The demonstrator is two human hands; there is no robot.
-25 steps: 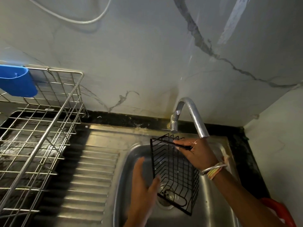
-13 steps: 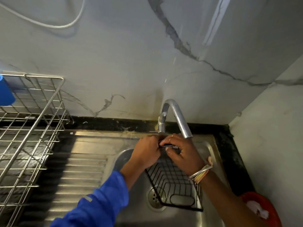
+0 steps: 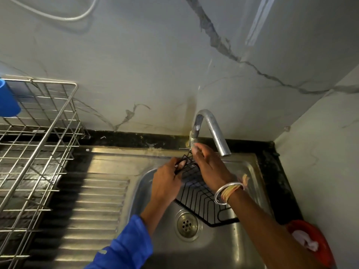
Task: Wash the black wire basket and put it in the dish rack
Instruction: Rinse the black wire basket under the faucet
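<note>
The right hand has left the black wire basket for the valve of the tap; blur hides whether its fingers clasp it. The left hand alone now grips the basket's rim, holding it tilted in the sink. Rinsing probably follows, well before the dish rack.

The wire basket is black. The sleeve and the cup at far left are blue. The lower-right tub is red.
</note>
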